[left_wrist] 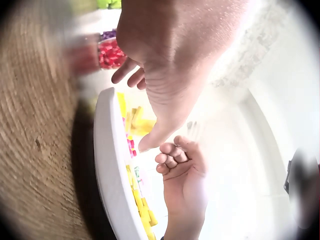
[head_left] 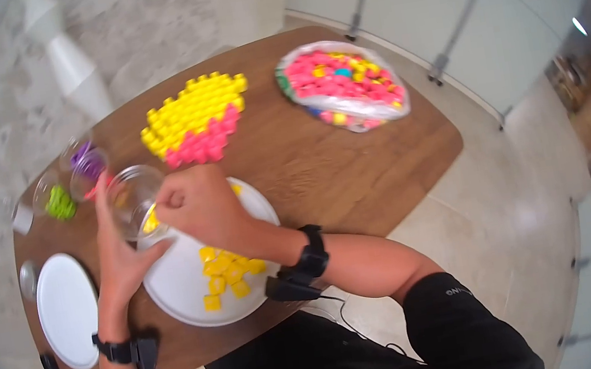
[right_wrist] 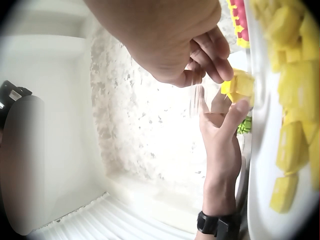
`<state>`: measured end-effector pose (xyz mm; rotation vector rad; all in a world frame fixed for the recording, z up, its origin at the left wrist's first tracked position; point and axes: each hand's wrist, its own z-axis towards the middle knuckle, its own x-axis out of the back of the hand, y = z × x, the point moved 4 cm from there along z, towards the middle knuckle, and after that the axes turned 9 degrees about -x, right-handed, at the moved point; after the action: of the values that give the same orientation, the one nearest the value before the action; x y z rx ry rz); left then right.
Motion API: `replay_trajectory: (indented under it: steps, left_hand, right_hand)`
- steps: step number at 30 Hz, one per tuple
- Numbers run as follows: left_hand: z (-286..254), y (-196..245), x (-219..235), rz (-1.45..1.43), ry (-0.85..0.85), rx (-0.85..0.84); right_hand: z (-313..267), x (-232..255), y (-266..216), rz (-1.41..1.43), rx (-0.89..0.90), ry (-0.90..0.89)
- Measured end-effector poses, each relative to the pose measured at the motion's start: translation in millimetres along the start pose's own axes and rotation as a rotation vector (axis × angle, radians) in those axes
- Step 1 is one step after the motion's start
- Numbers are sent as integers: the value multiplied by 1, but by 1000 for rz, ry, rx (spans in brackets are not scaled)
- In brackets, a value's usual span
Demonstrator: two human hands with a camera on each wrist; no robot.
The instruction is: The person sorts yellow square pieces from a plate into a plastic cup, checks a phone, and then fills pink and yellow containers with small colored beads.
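A clear plastic cup (head_left: 137, 198) with yellow pieces (right_wrist: 239, 86) in it is held over the left part of the white plate. My left hand (head_left: 121, 254) curves round its side, fingers along the far edge and thumb toward the plate. Close over the cup's right side is my right hand (head_left: 208, 207), fingers curled in toward the palm. In the left wrist view the right hand's curled fingertips (left_wrist: 162, 165) show nothing between them. Several small blocky yellow pieces (head_left: 232, 272) lie loose on the round white plate (head_left: 182, 299).
Rows of yellow and pink pieces (head_left: 196, 115) stand at the back. A clear bag (head_left: 345, 84) of mixed coloured pieces lies back right. Cups of purple pieces (head_left: 87, 165) and green pieces (head_left: 60, 202) stand left. A second white plate (head_left: 68, 313) lies at the left edge.
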<state>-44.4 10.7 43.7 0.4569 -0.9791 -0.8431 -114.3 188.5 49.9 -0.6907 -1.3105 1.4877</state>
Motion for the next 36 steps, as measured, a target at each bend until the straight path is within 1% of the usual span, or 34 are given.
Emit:
replay_trajectory:
  steps: [2, 3, 4, 5, 6, 7, 8, 9, 10, 11, 12, 13, 14, 15, 16, 18, 19, 20, 21, 22, 23, 24, 25, 26, 27, 28, 29, 30, 31, 32, 33, 34, 35, 36]
  left_hand:
    - [2, 11, 2, 30, -5, 13]
    - [4, 19, 3, 31, 16, -10]
    - [1, 19, 7, 30, 58, -56]
    - [-3, 23, 14, 26, 91, -87]
    - [-9, 42, 22, 11, 153, -67]
    - [-16, 57, 34, 125, 171, -98]
    - [-29, 75, 44, 313, 153, -109]
    - [-62, 111, 51, 239, 132, -245]
    - [-92, 131, 47, 87, 87, -187]
    - [-128, 133, 38, -1, 36, -161]
    - [-144, 145, 27, -83, -119, -128]
    - [-172, 144, 16, 18, -294, 26]
    - [-188, 145, -3, -120, -351, 186]
    - [-219, 135, -18, -256, -367, 398]
    - [-246, 124, -25, -260, -362, 400]
    - [-302, 92, -35, -242, -278, 657]
    - [-317, 79, -35, -167, -227, 679]
    - [-331, 65, -35, -96, -138, 600]
    - [-346, 56, -35, -5, -37, 536]
    - [-359, 49, -36, 165, 2, 447]
    - [-384, 45, -35, 102, 53, 682]
    - [-405, 43, -40, 33, 133, 790]
    - [-420, 48, -48, -129, 150, 926]
    - [-435, 48, -55, -384, 157, 1063]
    - [-456, 46, -66, -439, 174, 1076]
    - [-473, 49, -77, -500, 181, 1083]
    - [-482, 56, -81, -485, 247, 1121]
    - [-485, 64, -83, -476, 258, 1130]
    - [-495, 72, -84, -460, 280, 1144]
    - [-506, 80, -85, -384, 318, 1129]
    - [-521, 94, -89, -392, 372, 1233]
    - [-524, 103, -85, -411, 421, 1326]
    - [-527, 115, -80, -381, 486, 1365]
    - [-533, 125, -81, -437, 485, 1482]
  right_hand:
    - [2, 5, -1, 11, -8, 41]
    - [3, 3, 2, 29, -9, 43]
    - [4, -2, 9, 9, 11, 79]
    - [5, -8, 10, -4, 95, 96]
    - [4, -9, 10, -23, 173, 116]
    - [2, -8, 8, -22, 98, 70]
    - [1, -9, 3, -13, 23, 23]
    - [0, -5, 4, -63, 47, 47]
    - [-1, -13, 3, -98, 73, 28]
    - [-2, -12, 1, -105, 61, 42]
    - [-3, -13, -1, -113, 42, 43]
    - [-5, -14, -3, -120, 24, 38]
    - [-7, -14, -4, -123, 18, 39]
    - [-7, -15, -5, -119, -1, 7]
    - [-5, -16, -4, -114, -15, -28]
    - [-4, -16, -2, -133, 6, -23]
    - [-4, -20, -3, -138, 25, -25]
    - [-3, -23, 3, -136, -2, -53]
    - [-3, -25, 9, -157, 104, 2]
    - [-2, -23, 11, -139, 68, -20]
    - [1, -24, 17, -125, 46, -55]
    - [1, -22, 19, -106, 166, -40]
    - [3, -23, 24, -115, 225, -25]
    - [3, -20, 12, -108, 166, -66]
    - [5, -22, 14, -132, 150, -80]
    - [6, -22, 15, -84, 77, -126]
    - [6, -19, 16, -97, 18, -149]
    - [2, -17, 12, -39, -35, -182]
    - [1, -17, 14, -79, 2, -165]
    - [-7, -12, -1, -69, -164, -208]
    - [-5, -8, 0, -45, -150, -226]
    - [-5, -10, -1, -35, -145, -206]
    - [-2, -5, 1, -57, -131, -212]
    - [0, -3, 2, -42, -143, -183]
